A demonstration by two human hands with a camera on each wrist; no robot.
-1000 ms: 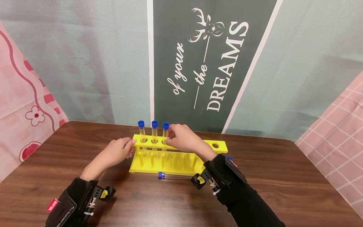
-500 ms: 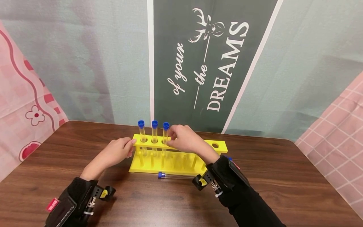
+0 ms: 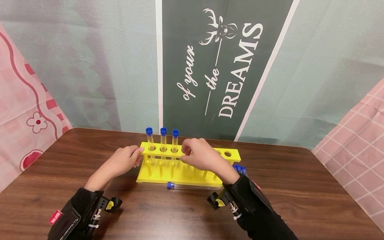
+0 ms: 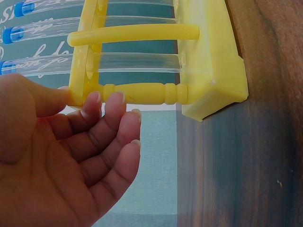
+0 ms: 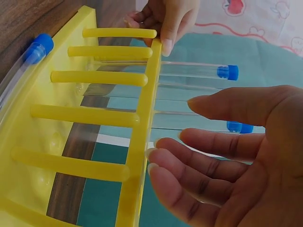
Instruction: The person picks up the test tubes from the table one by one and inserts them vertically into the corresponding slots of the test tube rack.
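A yellow test tube rack (image 3: 180, 179) stands on the table. Three clear test tubes with blue caps stand upright in its left holes; the third tube (image 3: 175, 144) is nearest my right hand (image 3: 200, 155). That hand hovers at the top bar just right of this tube, and in the right wrist view its thumb and fingers are apart with nothing between them. At the rack's left end my left hand (image 3: 125, 160) pinches the top bar, thumb on top and fingertips under it beside the end post (image 4: 144, 93).
One capped test tube (image 3: 192, 187) lies along the rack's front edge. Several blue caps (image 3: 239, 169) show at the rack's right end, partly hidden behind the right forearm. A printed curtain (image 3: 135, 66) hangs behind the brown table (image 3: 144, 213).
My right hand has let go of the third test tube and shifted a little right and down. The tube stays upright in its hole. My left hand has not moved.
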